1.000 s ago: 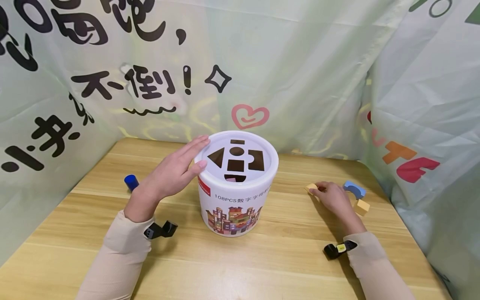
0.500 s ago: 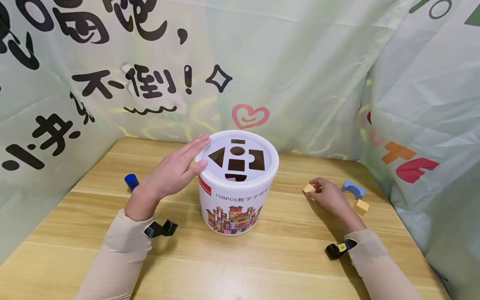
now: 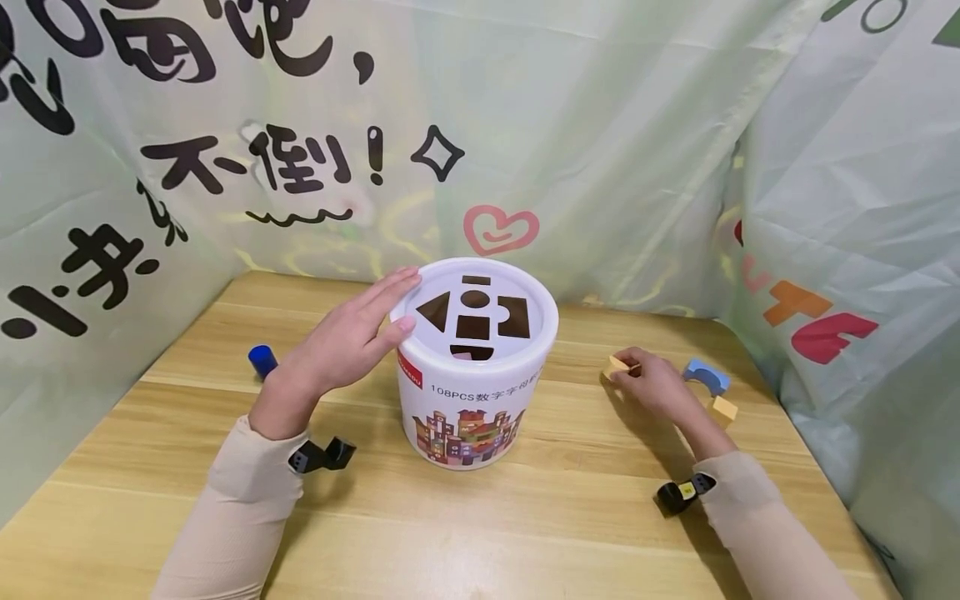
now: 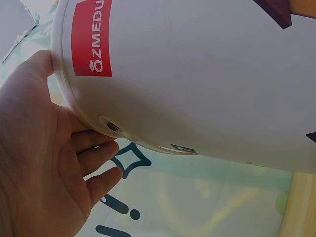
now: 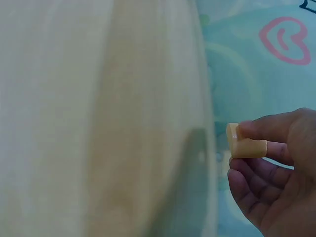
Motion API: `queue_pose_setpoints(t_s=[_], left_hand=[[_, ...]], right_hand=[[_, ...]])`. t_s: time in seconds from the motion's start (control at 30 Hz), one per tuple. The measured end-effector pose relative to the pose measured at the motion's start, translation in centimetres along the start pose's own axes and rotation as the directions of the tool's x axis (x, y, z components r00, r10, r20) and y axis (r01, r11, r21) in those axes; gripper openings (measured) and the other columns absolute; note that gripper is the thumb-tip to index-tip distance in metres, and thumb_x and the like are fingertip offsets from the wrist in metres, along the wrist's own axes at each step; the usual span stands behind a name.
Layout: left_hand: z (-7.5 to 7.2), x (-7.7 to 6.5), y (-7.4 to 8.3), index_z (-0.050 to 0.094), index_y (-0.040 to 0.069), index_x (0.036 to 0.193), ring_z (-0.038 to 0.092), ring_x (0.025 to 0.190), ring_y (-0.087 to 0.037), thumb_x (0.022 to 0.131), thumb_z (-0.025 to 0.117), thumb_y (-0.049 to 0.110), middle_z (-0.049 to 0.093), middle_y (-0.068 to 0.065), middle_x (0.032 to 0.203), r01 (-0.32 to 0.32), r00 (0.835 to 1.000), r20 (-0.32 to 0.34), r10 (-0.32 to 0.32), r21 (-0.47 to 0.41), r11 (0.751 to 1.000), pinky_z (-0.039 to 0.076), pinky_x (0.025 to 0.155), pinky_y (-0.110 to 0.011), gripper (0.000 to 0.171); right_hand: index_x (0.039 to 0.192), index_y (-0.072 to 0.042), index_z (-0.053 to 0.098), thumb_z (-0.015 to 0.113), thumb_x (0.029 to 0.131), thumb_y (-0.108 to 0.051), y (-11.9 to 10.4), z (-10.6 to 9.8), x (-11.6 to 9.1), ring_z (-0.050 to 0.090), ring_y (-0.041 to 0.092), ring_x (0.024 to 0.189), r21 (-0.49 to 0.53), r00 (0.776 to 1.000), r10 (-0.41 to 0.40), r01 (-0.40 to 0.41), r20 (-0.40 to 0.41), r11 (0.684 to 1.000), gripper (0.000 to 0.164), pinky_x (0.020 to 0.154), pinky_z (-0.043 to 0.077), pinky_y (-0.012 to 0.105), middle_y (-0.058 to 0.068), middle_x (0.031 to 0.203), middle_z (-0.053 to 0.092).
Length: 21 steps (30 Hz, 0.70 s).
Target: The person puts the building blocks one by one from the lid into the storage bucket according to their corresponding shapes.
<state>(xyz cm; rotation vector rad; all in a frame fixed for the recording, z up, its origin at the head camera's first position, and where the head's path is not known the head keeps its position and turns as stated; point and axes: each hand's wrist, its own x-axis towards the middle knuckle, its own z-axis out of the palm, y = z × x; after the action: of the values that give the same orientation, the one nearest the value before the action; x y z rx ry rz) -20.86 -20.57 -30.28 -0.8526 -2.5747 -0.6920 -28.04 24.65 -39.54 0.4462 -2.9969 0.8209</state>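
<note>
A white toy-block bucket [image 3: 465,417] stands upright mid-table, its lid [image 3: 517,354] cut with shaped holes. Something pink shows inside the front hole. My left hand [image 3: 333,346] rests against the lid's left rim, fingers extended and thumb on the edge; the left wrist view shows the same hand [image 4: 54,148] beside the red label [image 4: 92,39]. To the right of the bucket, my right hand [image 3: 651,383] pinches a small yellow wooden block [image 3: 617,367]. In the right wrist view this block [image 5: 249,147] has a stepped or notched outline between thumb and fingers, which partly cover it.
Right of my right hand lie a blue arch block [image 3: 707,377] and a second yellow block [image 3: 722,412]. A blue cylinder block [image 3: 262,362] lies on the table [image 3: 480,533] by my left wrist. Printed fabric [image 3: 637,150] hangs behind and at both sides.
My right hand has shifted slightly left and up, with the yellow block pinched in its fingers. The left hand and the bucket stay in place.
</note>
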Motion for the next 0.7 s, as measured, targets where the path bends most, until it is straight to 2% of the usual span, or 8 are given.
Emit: queue_pose_setpoints(t_s=[0.2, 0.33, 0.53, 0.7], left_hand=[[0.0, 0.1, 0.0, 0.034, 0.011, 0.153, 0.022, 0.146, -0.021, 0.104, 0.037, 0.044, 0.027, -0.002, 0.159, -0.005, 1.000, -0.004, 0.005, 0.002, 1.000, 0.026, 0.114, -0.051, 0.060], [0.0, 0.0, 0.0, 0.034, 0.011, 0.153, 0.022, 0.146, -0.021, 0.104, 0.037, 0.044, 0.027, -0.002, 0.159, -0.006, 1.000, -0.008, 0.006, 0.001, 1.000, 0.027, 0.114, -0.051, 0.059], [-0.1, 0.0, 0.1, 0.034, 0.011, 0.153, 0.022, 0.146, -0.020, 0.104, 0.037, 0.045, 0.027, -0.001, 0.159, -0.002, 1.000, -0.010, 0.002, 0.004, 1.000, 0.026, 0.114, -0.050, 0.060], [0.0, 0.0, 0.1, 0.034, 0.012, 0.153, 0.022, 0.146, -0.020, 0.104, 0.037, 0.046, 0.027, -0.001, 0.159, 0.001, 1.000, -0.009, -0.001, 0.006, 1.000, 0.026, 0.114, -0.051, 0.060]], right_hand=[[0.134, 0.002, 0.052, 0.060, 0.099, -0.024, -2.3, -1.9, -0.3, 0.060, 0.040, 0.105, 0.030, 0.999, -0.048, 0.048, -0.008, 0.998, 0.044, 0.079, 0.053, 0.050, 0.024, 0.126, 0.058], [0.135, 0.000, 0.053, 0.060, 0.099, -0.023, -4.4, -3.1, -0.6, 0.060, 0.038, 0.105, 0.064, 0.994, -0.098, 0.100, -0.038, 0.993, 0.043, 0.082, 0.052, 0.050, 0.023, 0.125, 0.059], [0.127, -0.002, 0.061, 0.067, 0.095, -0.019, -8.0, -4.8, -1.1, 0.064, 0.030, 0.096, 0.018, 0.961, -0.232, 0.237, -0.152, 0.971, 0.037, 0.080, 0.054, 0.047, 0.017, 0.114, 0.066], [0.127, -0.005, 0.063, 0.067, 0.095, -0.021, -10.9, -6.4, -1.7, 0.066, 0.023, 0.093, -0.002, 0.934, -0.310, 0.315, -0.178, 0.949, 0.036, 0.079, 0.053, 0.041, 0.010, 0.112, 0.069]])
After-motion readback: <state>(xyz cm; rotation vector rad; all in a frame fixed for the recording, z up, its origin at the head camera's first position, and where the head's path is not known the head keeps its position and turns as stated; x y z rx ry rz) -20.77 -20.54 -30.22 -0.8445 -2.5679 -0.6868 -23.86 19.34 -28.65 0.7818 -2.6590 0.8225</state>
